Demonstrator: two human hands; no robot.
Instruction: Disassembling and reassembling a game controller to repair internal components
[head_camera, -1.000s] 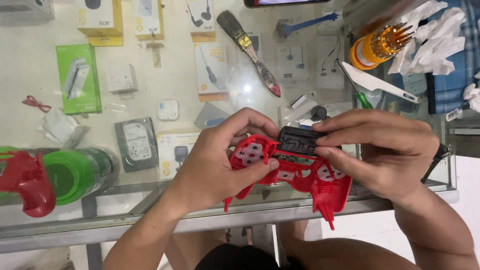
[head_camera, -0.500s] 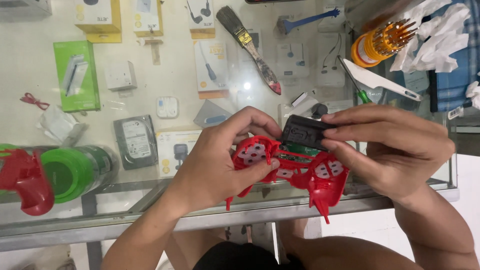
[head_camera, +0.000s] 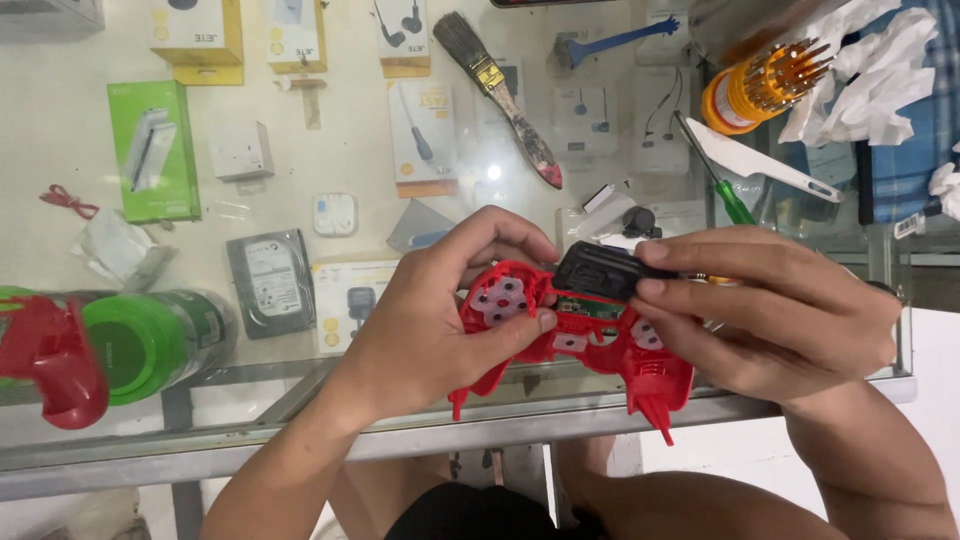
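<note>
Above the glass worktop's (head_camera: 300, 430) near edge, the left hand (head_camera: 430, 320) grips the red controller shell (head_camera: 590, 345) while the right hand (head_camera: 770, 315) pinches a black part (head_camera: 600, 270) over it; best kept level and pressed gently.

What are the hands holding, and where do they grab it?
Left hand grips the red controller shell by its left side; right hand pinches the black part on top.

Two hands hold a red game controller shell (head_camera: 590, 345) over a glass counter (head_camera: 300, 440). The left hand (head_camera: 440, 320) grips its left side, thumb on the inside. The right hand (head_camera: 770, 310) pinches a black block (head_camera: 598, 272) on top. A paintbrush (head_camera: 500, 85) lies behind, a green bottle (head_camera: 150, 345) at the left.
</note>
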